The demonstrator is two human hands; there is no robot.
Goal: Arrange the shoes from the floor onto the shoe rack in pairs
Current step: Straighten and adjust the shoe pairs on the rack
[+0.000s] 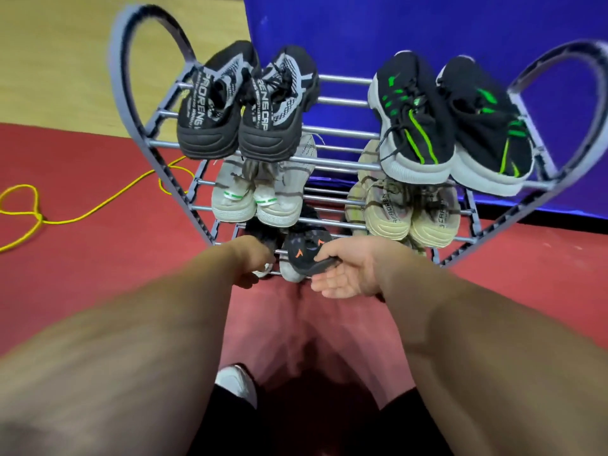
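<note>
The grey shoe rack (342, 131) has three tiers of metal bars. A black-and-grey pair (243, 103) and a black-and-green pair (450, 126) sit on its top tier. On the middle tier are a white pair (260, 195) and a beige pair (411, 212). At the bottom tier's front, my right hand (348, 271) pinches the heel of a black shoe with orange marks (304, 255), thumb on top. My left hand (253, 263) holds its dark partner (263, 236) just to the left; that shoe is mostly hidden by the bars and my hand.
A yellow cable (36, 215) loops over the red floor left of the rack. A blue panel (427, 34) stands behind the rack. My own white shoe (237, 383) shows below my arms. The rack's heart-shaped side frames (131, 77) rise at both ends.
</note>
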